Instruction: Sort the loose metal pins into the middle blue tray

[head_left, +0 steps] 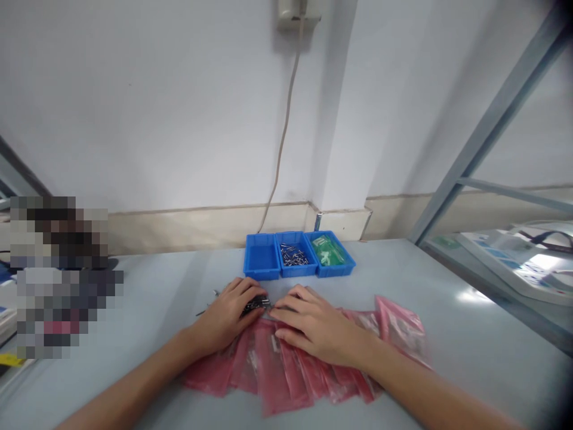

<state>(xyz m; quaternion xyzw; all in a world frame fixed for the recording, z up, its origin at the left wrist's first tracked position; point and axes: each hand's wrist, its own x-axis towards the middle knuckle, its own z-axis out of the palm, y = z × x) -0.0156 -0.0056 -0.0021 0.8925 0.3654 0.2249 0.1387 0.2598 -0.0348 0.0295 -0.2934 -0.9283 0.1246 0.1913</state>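
My left hand [230, 313] is curled round a small bunch of dark metal pins [256, 304] just above a fan of pink plastic bags [286, 370]. My right hand [316, 325] rests on top of the bags with its fingers stretched toward the pins, the fingertips touching or nearly touching them. A few loose pins [210, 301] lie on the table to the left of my left hand.
Three blue bins stand in a row at the back: a bare one [262, 258], one with metal pins [295, 255], one with green bags [330, 253]. A grey shelf frame [483, 131] rises at right. A cable [282, 143] hangs down the wall. A blurred figure sits at far left.
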